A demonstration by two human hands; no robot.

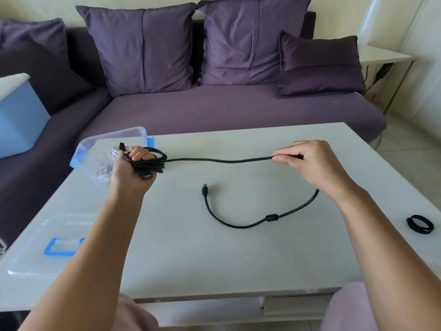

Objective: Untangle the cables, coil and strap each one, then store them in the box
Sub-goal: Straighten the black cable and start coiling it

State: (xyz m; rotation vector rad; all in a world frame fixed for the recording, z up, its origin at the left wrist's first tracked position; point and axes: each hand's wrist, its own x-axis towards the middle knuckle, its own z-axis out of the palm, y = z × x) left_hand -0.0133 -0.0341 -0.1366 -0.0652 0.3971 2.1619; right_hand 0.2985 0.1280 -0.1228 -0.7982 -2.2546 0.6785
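**Black cable half coiled above the table**

We hold our left hand [131,173] up over the far left part of the table [238,259], forearm stretched forward. Its fingers are curled round a coil [154,161] of the black cable [226,160], and a socket end [148,176] pokes out below them. From the coil the cable runs in a shallow sag to our right hand [310,161], held at about the same height, which pinches it between thumb and fingertips. Past that wrist the rest of the cable drops to the tabletop and curves back, through a thick lump [272,217], to its plug [204,189] lying mid-table. The clear box [95,146] with blue clips sits just behind our left hand. Its lid [35,259] lies flat at the near left corner. A black strap [420,224] lies looped near the right edge.
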